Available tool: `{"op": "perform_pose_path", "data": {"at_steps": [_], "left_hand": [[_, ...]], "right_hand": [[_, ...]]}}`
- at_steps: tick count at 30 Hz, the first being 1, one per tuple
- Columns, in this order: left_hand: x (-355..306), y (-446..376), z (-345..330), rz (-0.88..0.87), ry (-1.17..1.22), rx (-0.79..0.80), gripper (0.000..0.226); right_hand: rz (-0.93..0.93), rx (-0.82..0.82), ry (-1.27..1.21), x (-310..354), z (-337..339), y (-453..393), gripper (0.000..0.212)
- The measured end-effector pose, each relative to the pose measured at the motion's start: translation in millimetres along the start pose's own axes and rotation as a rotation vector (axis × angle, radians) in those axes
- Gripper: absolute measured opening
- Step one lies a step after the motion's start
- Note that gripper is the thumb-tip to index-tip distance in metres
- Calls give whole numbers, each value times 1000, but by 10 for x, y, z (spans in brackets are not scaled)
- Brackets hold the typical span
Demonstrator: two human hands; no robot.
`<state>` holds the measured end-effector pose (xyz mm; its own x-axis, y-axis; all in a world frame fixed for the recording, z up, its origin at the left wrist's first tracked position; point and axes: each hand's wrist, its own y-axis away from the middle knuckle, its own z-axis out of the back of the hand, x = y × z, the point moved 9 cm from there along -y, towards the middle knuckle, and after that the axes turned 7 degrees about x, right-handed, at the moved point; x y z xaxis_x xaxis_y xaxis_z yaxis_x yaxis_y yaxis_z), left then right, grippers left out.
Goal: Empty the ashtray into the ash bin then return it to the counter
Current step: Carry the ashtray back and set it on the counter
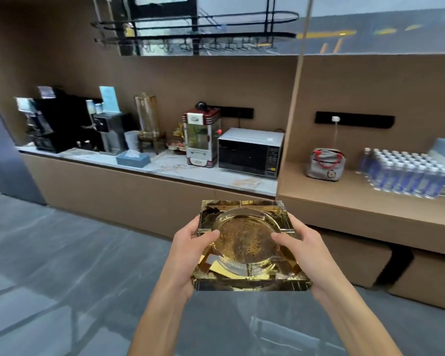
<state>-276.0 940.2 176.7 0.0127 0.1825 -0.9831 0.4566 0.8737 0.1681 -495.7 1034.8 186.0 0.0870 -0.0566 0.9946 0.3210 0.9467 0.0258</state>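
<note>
— What have you got there?

— The ashtray (249, 242), a heavy square one of amber glass. My left hand (190, 249) clasps its left edge and my right hand (306, 249) its right edge, each thumb hooked over the rim into the round bowl, the other fingers underneath. I carry it level, in the air above the grey floor (62, 265). The bowl looks stained brown; whether any ash lies in it I cannot tell.

— And what lies ahead of you?

— Beyond my hands runs the pale marbled surface (216, 176) on brown cabinets. Straight past the ashtray stands a microwave (251, 151), and touching or just beside it, toward my left, a red and white popcorn machine (203, 136). Further to the left are a tissue box (132, 158), a tall clear drink dispenser (147, 115) on a stand, and then black coffee machines (62, 119) at the far end.

— And on your right?

— A lower wooden shelf (357, 199), past a thin upright post. A grey bag with red handles (325, 163) sits there, and well beyond my right hand a block of water bottles (406, 172). Cardboard boxes (429, 276) stand on the floor under it. Above everything hangs a black rack (195, 34) before a window.
</note>
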Motion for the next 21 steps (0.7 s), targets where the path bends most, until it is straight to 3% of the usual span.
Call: {"op": "perform_pose_path", "data": {"at_steps": [8,13,16,21], "left_hand": [[-71,-677,703,0,84,-158,29],[-228,-1403,1020,-17,77,-207,48],[-343,-1918,1193,-30,88,-258,35],[-523,-2615,1434,-54,104,-314,39]], "right_hand": [[9,184,-17,-45,-604,-1196,46],[-12,237,-51,-31,-847,-2109,47],[-16,251,-54,15,-944,-2726,59],[4,318,-70,185,-1135,-3568,56]]}}
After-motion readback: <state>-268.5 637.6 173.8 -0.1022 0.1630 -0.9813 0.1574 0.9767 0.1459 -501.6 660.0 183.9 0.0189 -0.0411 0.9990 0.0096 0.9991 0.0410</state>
